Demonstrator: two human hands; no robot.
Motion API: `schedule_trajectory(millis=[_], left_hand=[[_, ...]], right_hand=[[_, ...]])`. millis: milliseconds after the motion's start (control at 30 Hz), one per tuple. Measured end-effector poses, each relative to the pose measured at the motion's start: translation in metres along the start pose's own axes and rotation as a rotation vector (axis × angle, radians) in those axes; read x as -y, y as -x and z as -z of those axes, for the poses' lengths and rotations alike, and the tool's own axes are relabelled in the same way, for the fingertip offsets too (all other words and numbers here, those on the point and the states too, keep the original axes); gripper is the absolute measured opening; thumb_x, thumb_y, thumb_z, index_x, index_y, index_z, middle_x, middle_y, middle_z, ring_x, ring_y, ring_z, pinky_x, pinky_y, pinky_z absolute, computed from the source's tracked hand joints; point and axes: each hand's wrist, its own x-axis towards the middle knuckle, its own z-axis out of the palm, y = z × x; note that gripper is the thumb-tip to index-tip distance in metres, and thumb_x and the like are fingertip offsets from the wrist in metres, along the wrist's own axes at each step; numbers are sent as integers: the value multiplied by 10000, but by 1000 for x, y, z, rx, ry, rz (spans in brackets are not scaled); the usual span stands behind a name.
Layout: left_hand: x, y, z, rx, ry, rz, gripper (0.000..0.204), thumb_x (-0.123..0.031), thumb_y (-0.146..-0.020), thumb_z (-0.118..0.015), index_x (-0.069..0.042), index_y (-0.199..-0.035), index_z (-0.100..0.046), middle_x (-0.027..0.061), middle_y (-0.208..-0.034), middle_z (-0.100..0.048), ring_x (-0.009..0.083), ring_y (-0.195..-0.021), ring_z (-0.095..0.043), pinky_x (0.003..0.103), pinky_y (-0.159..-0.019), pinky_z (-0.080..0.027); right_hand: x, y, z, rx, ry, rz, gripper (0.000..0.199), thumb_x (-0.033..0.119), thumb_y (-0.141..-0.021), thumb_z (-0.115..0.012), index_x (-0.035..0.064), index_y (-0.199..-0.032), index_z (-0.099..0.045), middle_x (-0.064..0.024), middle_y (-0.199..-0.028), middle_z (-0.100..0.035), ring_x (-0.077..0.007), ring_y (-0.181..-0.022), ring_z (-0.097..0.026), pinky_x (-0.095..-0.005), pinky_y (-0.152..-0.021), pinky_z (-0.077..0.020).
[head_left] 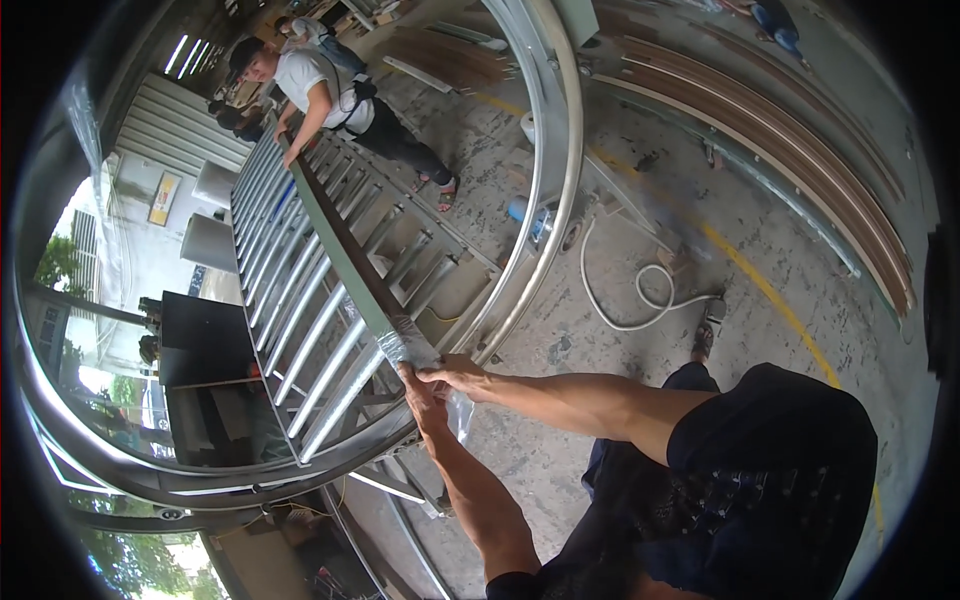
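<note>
A long, flat dark-green bar (345, 240) runs away from me over a roller conveyor, its near end wrapped in clear plastic film (405, 343). My left hand (425, 395) is closed at that wrapped end, thumb side up. Right beside it, my right hand (460, 376) has its fingers closed at the film and the bar's end. Loose film hangs below both hands. Exactly how each set of fingers grips is partly hidden. At the far end, a co-worker in a white shirt (305, 85) has both hands on the bar.
Shiny metal rollers (310, 345) lie beneath the bar. A large metal ring (575, 110) curves around the conveyor. On the concrete floor are a coiled pale hose (640, 290), a blue bottle-like object (530, 215) and a yellow line (765, 290). Long brown strips (760, 140) are stacked at right.
</note>
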Motion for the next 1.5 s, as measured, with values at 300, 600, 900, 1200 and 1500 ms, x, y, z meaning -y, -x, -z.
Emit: schedule_trajectory(millis=[300, 600, 900, 1200, 1500], left_hand=[[-17, 17, -28, -27, 359, 5, 481, -495, -899, -502, -110, -1188, -508, 74, -1065, -564, 266, -892, -582, 426, -736, -537], [-15, 15, -27, -148, 354, 54, 523, -487, -865, -541, -178, -1283, -483, 64, -1269, -474, 290, -1116, -471, 525, -887, -459], [-15, 14, -25, -138, 329, 16, 518, -472, -868, -548, -183, -1293, -480, 63, -1273, -475, 290, -1129, -468, 521, -881, -465], [-11, 10, -17, -139, 346, 50, 558, -500, -856, -549, -173, -1302, -466, 78, -1284, -471, 317, -1134, -467, 520, -870, -466], [-7, 6, -8, -78, 361, 41, 559, -489, -830, -603, -132, -1242, -481, 66, -1141, -536, 294, -954, -559, 496, -783, -514]], right_hand=[[12, 57, 43, -33, 107, -151, 357, 196, -820, -594, 68, -1151, -624, -109, -1241, -561, -254, -1205, -503, -489, -1017, -399], [-25, 79, 70, 184, 107, -513, 426, 242, -933, -515, -9, -1277, -488, -261, -1321, -501, -391, -1210, -509, -507, -980, -455], [-35, 57, 92, 61, 133, -481, 456, 288, -960, -441, 18, -1327, -423, -231, -1355, -485, -373, -1170, -541, -504, -955, -461], [-36, 48, 104, -11, 139, -471, 492, 301, -954, -445, 0, -1341, -411, -249, -1362, -472, -399, -1178, -531, -509, -953, -463], [0, 27, 81, -75, -37, -390, 641, 417, -996, -337, -72, -1409, -296, -271, -1410, -398, -408, -1259, -457, -535, -1026, -406]])
